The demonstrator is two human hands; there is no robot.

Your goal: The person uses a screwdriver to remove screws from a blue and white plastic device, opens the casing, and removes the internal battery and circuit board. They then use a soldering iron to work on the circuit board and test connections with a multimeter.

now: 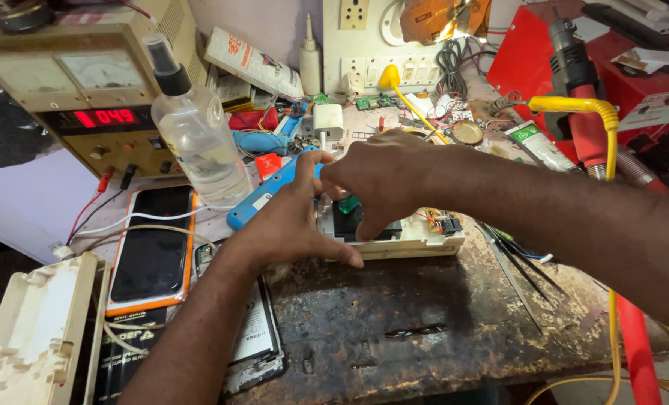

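An opened white plastic device casing (417, 241) lies on the worn dark workbench (424, 322), with a dark inside and small wired parts at its right end. My left hand (289, 225) rests on the casing's left end, its fingers gripping the shell. My right hand (383, 176) reaches over the casing from the right, fingers pinched around a small green part (348, 204) above the dark opening. A blue tool handle (263, 196) lies just behind my left hand, touching or nearly touching it.
A clear spray bottle (199, 135) stands at the back left before a beige meter box with a red display (87, 97). An orange-edged phone (153, 251) lies left, another cream casing (38, 337) lower left. Tweezers (518, 274), a yellow cable (612, 225) and a red tool (582, 97) sit right.
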